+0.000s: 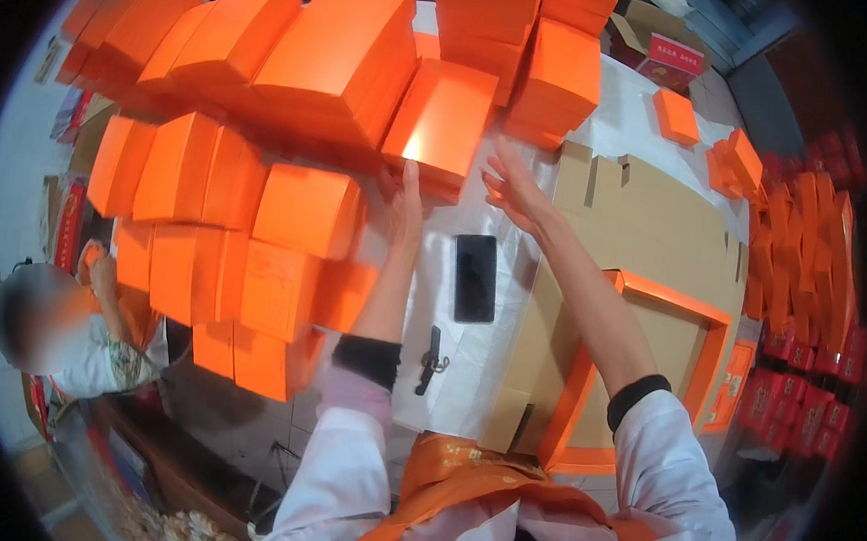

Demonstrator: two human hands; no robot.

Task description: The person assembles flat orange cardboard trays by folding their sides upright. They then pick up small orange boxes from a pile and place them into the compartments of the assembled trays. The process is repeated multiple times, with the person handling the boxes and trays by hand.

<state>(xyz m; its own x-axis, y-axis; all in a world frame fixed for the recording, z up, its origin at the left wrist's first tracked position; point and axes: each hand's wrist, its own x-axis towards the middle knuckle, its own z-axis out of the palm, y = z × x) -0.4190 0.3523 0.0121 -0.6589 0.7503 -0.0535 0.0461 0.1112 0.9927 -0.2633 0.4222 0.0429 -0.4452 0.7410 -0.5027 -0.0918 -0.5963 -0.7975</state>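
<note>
Both my arms reach forward over the white-covered table. My left hand (403, 202) is at the near left corner of an orange box (444, 120), its fingers stretched upward. I cannot tell whether it touches the box. My right hand (517, 187) is held to the right of that same box, a little apart from it, with fingers spread and nothing in them. The box lies on top of a low stack, whose lower part is mostly hidden. Between my forearms a black phone (475, 278) lies flat on the table.
Tall stacks of orange boxes (342, 57) crowd the far side, with more boxes (305, 208) on the left. Flat brown cardboard (644, 213) and an orange frame-like tray (691, 303) lie right. A small dark tool (430, 361) is near the phone. A co-worker (97, 324) is at far left.
</note>
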